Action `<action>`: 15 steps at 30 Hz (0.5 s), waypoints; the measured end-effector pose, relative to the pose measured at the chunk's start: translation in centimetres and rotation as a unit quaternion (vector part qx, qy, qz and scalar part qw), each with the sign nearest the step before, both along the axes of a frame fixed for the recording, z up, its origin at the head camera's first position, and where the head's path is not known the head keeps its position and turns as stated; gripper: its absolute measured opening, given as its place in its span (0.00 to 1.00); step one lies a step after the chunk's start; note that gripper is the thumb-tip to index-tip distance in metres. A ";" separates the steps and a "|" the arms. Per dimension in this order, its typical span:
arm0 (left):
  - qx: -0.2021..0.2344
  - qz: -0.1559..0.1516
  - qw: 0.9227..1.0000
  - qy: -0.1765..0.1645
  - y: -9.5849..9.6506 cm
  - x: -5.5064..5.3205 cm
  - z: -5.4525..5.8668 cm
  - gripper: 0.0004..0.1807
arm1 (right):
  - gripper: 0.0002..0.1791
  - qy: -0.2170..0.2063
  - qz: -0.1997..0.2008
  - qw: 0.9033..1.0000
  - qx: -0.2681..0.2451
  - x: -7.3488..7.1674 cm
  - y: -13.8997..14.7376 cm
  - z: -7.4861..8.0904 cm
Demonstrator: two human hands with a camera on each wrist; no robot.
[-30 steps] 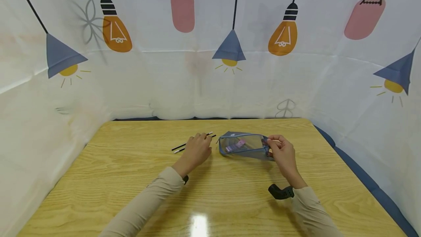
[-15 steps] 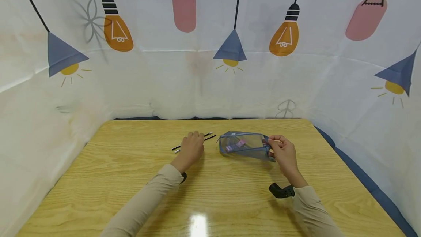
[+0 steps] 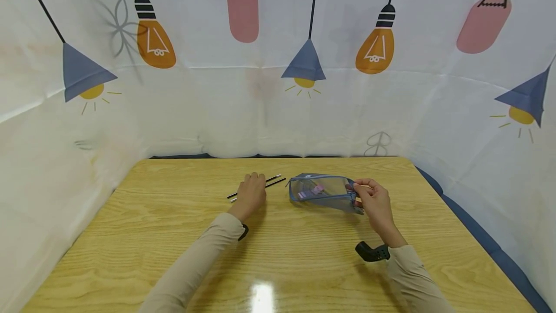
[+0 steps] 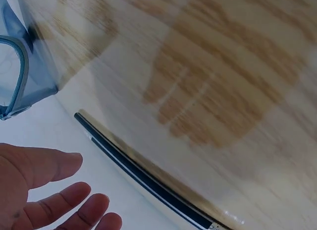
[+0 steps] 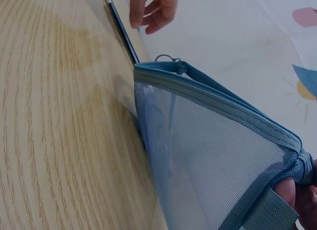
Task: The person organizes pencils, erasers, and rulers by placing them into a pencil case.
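Observation:
My right hand point(image 3: 376, 206) pinches the right end of a blue mesh pencil case point(image 3: 332, 203), whose zipped top stands open. Small purple and pink items point(image 3: 318, 189) show inside it; their kind is unclear. Left of the case, two dark pencils point(image 3: 276, 182) lie side by side on the table. Over them hovers my left hand point(image 3: 249, 194), hiding their middle in the head view. In the left wrist view its fingers point(image 4: 64, 165) are loosely bent and apart from the pencils point(image 4: 148, 178), with nothing between them.
The wooden table point(image 3: 304, 250) spreads around both hands. A white cloth point(image 3: 217, 110) printed with lamps and bulbs hangs behind it and along the sides. Black straps point(image 3: 372, 252) sit on the wrists.
My left hand has drawn back to the left along the pencils, showing more of their far ends. The right hand and the pencil case stay nearly still.

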State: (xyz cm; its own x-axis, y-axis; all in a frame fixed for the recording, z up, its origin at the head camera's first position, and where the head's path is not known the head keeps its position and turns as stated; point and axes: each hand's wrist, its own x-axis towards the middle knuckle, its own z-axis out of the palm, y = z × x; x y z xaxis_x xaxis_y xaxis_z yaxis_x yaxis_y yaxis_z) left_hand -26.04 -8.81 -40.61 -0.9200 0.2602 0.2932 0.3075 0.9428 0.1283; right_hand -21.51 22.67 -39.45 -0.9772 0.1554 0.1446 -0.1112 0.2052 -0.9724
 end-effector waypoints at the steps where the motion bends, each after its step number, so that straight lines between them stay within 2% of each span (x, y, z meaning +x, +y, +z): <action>1: 0.001 0.003 1.000 -0.004 0.0 -0.1 0.0 0.06 | 0.17 0.001 0.000 1.000 0.000 0.0 0.0 0.0; 9: 0.028 0.035 0.998 -0.033 0.3 -0.6 -0.4 0.02 | 0.17 -0.001 0.005 1.000 -0.004 -0.1 0.0 -0.1; 15: 0.034 0.043 0.997 -0.056 0.5 -0.7 -0.5 0.02 | 0.17 0.003 0.010 1.000 -0.008 -0.1 0.0 -0.1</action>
